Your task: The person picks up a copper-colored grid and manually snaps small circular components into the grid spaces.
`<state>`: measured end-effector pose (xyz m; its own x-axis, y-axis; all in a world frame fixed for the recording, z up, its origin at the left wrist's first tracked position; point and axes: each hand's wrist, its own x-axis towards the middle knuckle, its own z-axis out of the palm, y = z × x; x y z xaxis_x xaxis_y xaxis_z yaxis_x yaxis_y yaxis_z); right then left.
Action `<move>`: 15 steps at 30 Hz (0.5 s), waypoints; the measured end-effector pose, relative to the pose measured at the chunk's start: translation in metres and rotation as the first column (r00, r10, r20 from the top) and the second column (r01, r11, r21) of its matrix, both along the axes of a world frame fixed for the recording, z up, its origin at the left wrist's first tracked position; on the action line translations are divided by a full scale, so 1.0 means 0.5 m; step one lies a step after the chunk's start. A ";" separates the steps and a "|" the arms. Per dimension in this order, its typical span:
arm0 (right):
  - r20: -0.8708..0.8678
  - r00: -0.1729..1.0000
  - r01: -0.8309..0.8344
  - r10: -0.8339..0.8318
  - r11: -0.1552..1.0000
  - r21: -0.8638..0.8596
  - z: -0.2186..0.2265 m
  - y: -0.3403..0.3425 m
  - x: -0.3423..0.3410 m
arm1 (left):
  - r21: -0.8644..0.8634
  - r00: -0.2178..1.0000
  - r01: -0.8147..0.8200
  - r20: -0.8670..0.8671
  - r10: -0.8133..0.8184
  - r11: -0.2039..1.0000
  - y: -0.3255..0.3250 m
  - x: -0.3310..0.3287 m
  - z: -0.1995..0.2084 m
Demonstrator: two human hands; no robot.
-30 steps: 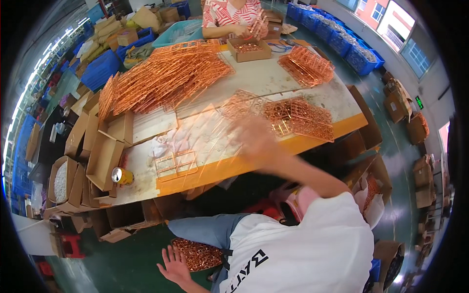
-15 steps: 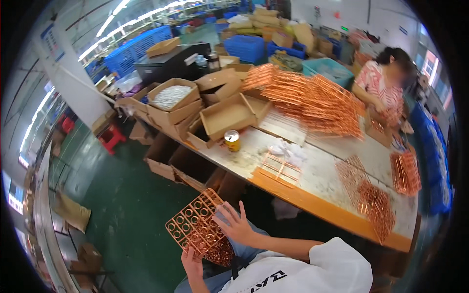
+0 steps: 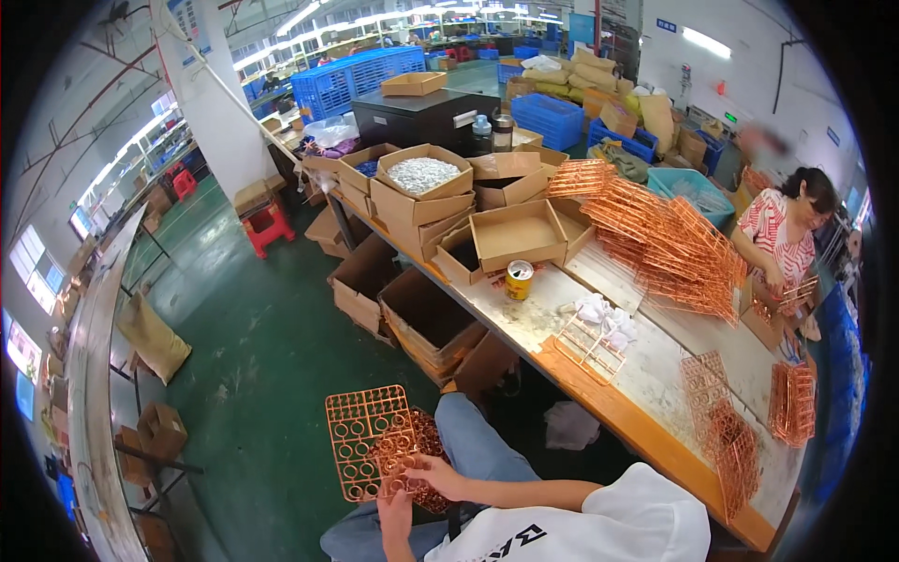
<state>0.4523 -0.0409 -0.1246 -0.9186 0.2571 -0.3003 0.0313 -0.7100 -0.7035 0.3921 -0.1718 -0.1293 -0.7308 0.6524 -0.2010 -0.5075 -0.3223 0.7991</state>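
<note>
**Both hands on copper grid at lap**

Person seated, turned away from the table (image 3: 655, 440), looking down over the green floor (image 3: 262, 356). Left hand (image 3: 395, 510) comes up from the lower edge, fingers curled shut on the bottom edge of a copper-coloured grid (image 3: 367, 440), a flat frame of round cells. Right hand (image 3: 438, 476) reaches across from the right, forearm lying nearly level over the lap, fingers bent and pinching the grid's lower right corner. Grid is held roughly flat-on to the camera, slightly tilted, above the left knee in blue jeans. Just behind it, a darker pile of copper parts (image 3: 426, 450) sits on the lap, partly hidden by the right hand.

On the table to the right: a big stack of copper grids (image 3: 665, 239), smaller stacks (image 3: 726, 440) near the edge, one grid lying flat (image 3: 588, 347), a white rag (image 3: 604, 314), a can (image 3: 519, 279), open cartons (image 3: 517, 234). Another person (image 3: 787, 234) in a red-patterned top works at the far side.
</note>
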 end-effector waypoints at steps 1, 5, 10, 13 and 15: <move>0.007 1.000 0.028 -0.027 0.999 -0.038 -0.025 0.006 -0.005 | 0.035 0.989 0.009 0.145 -0.014 0.999 -0.015 0.000 0.010; 0.009 0.995 -0.097 0.098 0.989 -0.115 -0.058 0.038 -0.005 | 0.199 0.900 -0.167 0.430 0.068 0.966 -0.086 -0.027 -0.036; 0.023 0.966 -0.250 0.256 0.957 -0.147 -0.083 0.076 0.012 | 0.068 0.976 0.057 0.207 -0.070 0.996 -0.117 -0.062 -0.066; -0.051 0.987 -0.160 0.154 0.976 -0.151 -0.120 0.080 0.009 | -0.165 0.976 0.149 0.184 -0.118 0.975 -0.082 -0.054 -0.021; -0.041 0.978 -0.206 0.203 0.971 -0.120 -0.101 0.077 0.011 | -0.281 0.978 0.168 0.168 -0.124 0.945 -0.072 -0.051 -0.024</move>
<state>0.4580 -0.0023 -0.1750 -0.9563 0.0255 -0.2912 0.1664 -0.7715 -0.6141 0.3664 -0.2079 -0.1412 -0.5803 0.6464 -0.4954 -0.6492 0.0002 0.7606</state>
